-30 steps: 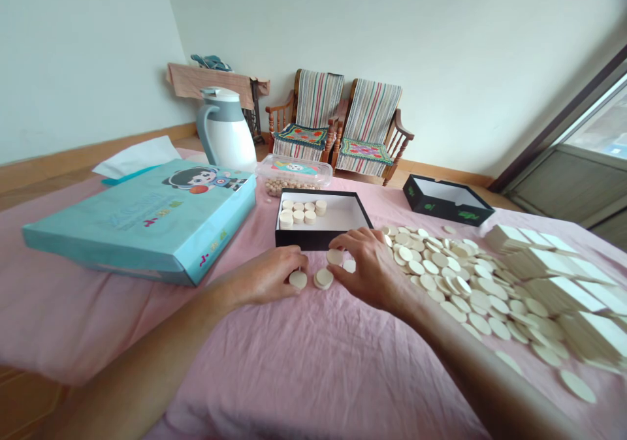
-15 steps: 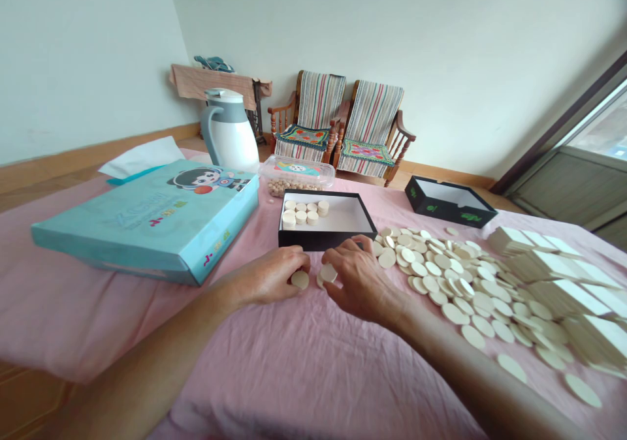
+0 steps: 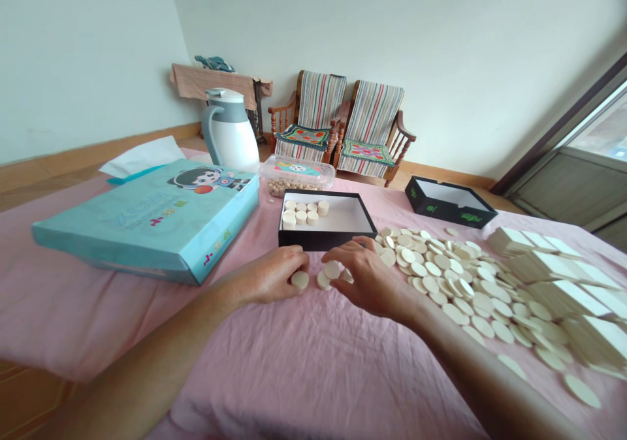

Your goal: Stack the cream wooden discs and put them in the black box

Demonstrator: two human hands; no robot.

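Just in front of the black box [image 3: 318, 239], my left hand [image 3: 274, 273] is closed around pale round wooden discs [image 3: 300, 280]; how many it holds is hidden by the fingers. My right hand [image 3: 375, 277] hovers beside it with thumb and fingers apart. Near its thumb a few loose wooden discs [image 3: 332, 270] lie on the pink cloth, one overlapping another, and part of a further disc shows under the palm. Inside the box, short stacks of discs stand in rows on the left side of its white floor.
A spread pile of wooden discs [image 3: 455, 270] covers the right, beside stacked square wooden pieces [image 3: 563, 270]. A black lid [image 3: 448, 208] lies behind. At left are a turquoise box [image 3: 147, 224] and a white jug [image 3: 235, 133]; a clear container [image 3: 298, 175] stands behind the box.
My right hand has shifted slightly right and its fingers have come away from the discs, which now show more fully on the cloth. My left hand stays in place.
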